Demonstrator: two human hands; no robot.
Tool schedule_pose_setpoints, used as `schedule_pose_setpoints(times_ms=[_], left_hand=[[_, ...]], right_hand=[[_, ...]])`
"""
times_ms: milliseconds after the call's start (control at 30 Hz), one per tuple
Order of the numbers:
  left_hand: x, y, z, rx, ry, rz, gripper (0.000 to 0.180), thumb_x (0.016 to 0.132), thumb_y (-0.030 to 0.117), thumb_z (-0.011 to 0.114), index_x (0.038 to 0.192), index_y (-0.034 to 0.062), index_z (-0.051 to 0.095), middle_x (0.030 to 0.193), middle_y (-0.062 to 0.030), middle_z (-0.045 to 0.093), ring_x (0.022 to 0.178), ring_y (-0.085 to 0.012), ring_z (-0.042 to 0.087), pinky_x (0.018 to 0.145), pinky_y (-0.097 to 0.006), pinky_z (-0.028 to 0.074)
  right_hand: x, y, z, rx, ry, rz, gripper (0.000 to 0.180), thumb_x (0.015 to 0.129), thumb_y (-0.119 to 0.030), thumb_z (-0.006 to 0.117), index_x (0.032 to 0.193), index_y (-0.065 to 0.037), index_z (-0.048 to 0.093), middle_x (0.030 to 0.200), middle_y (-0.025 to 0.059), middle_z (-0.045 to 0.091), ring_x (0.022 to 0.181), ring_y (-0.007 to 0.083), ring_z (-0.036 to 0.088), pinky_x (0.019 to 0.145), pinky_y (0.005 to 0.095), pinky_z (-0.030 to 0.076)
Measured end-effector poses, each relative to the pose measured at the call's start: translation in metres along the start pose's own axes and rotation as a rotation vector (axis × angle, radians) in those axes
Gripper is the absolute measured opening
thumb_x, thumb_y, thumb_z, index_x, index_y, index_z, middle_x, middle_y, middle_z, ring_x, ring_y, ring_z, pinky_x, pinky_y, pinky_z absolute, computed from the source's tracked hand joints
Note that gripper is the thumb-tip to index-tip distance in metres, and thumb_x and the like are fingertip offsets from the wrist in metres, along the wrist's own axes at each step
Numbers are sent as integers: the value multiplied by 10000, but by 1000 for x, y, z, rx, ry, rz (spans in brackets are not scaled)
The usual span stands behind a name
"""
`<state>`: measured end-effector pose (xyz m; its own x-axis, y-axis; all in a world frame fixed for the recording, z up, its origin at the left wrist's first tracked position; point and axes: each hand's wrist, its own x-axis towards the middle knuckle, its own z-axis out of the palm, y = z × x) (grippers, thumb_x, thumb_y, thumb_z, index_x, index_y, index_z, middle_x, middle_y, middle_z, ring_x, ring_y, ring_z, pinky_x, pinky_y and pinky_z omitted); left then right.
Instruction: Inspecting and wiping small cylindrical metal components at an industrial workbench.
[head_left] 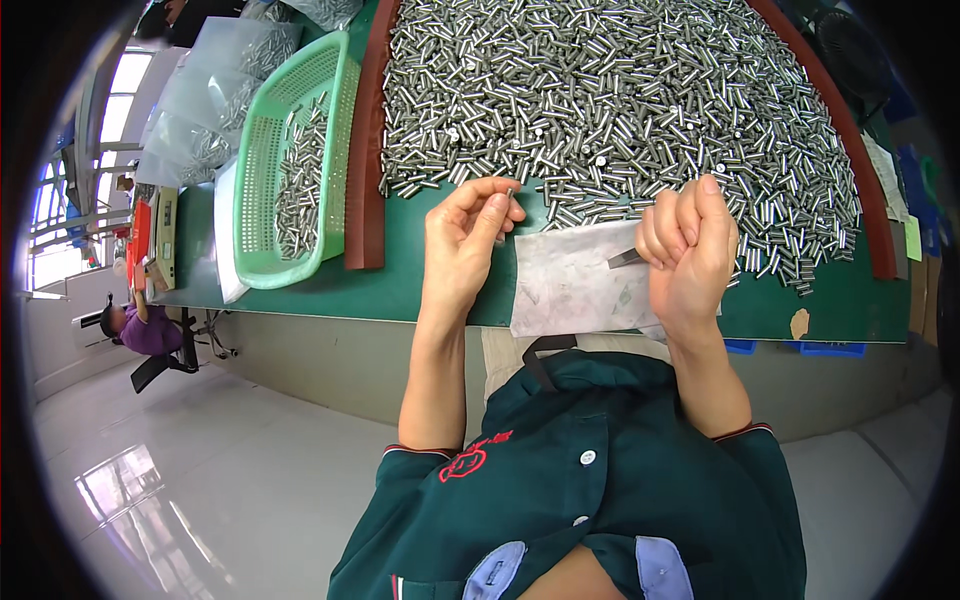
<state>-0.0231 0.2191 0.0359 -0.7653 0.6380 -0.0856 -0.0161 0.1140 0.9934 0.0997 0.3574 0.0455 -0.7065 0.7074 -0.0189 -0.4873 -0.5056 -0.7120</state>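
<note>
A heap of short shiny metal pins [600, 100] spreads over the green table. At its near edge my left hand [462, 240] is closed, thumb and fingers pinching a metal pin [510, 193]. My right hand [692, 240] is curled closed around a narrow dark metal tool; only its flat, blade-like end [624, 259] sticks out to the left, and the rest is hidden in the fingers. Beneath that tool lies a smudged whitish cloth [565, 285], between my two hands at the table's front edge.
Left of the heap, a green plastic basket [256, 190] holds more pins. Reddish-brown strips [366, 170] border the heap on both sides. Clear bags of pins [205, 95] and a scale [163, 235] stand farther left. A person in purple [150, 328] sits beyond. A dark fan [850, 50] is at right.
</note>
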Motion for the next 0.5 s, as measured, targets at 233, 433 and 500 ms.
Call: schedule_pose_setpoints(times_ms=[233, 433, 500], left_hand=[[3, 3, -5, -557, -87, -137, 190, 879, 167, 419, 880, -2, 504, 754, -75, 543, 621, -93, 470, 564, -208, 385], [-3, 5, 9, 544, 58, 138, 95, 720, 62, 612, 696, -17, 564, 500, -11, 418, 443, -99, 346, 426, -238, 297], [-3, 8, 11, 695, 33, 195, 87, 645, 36, 639, 699, -1, 583, 506, -59, 409, 435, -143, 366, 433, -270, 318]], right_hand=[[0, -1, -1, -10, 14, 4, 403, 908, -231, 325, 530, -106, 257, 433, -5, 265, 373, 59, 182, 346, 214, 163], [1, 0, -2, -16, 1, -7, 408, 910, -237, 329, 530, -103, 262, 433, -4, 271, 376, 62, 191, 347, 217, 169], [1, 0, -1, -14, -4, -10, 404, 909, -234, 329, 533, -104, 264, 434, -4, 271, 377, 61, 191, 348, 215, 170]])
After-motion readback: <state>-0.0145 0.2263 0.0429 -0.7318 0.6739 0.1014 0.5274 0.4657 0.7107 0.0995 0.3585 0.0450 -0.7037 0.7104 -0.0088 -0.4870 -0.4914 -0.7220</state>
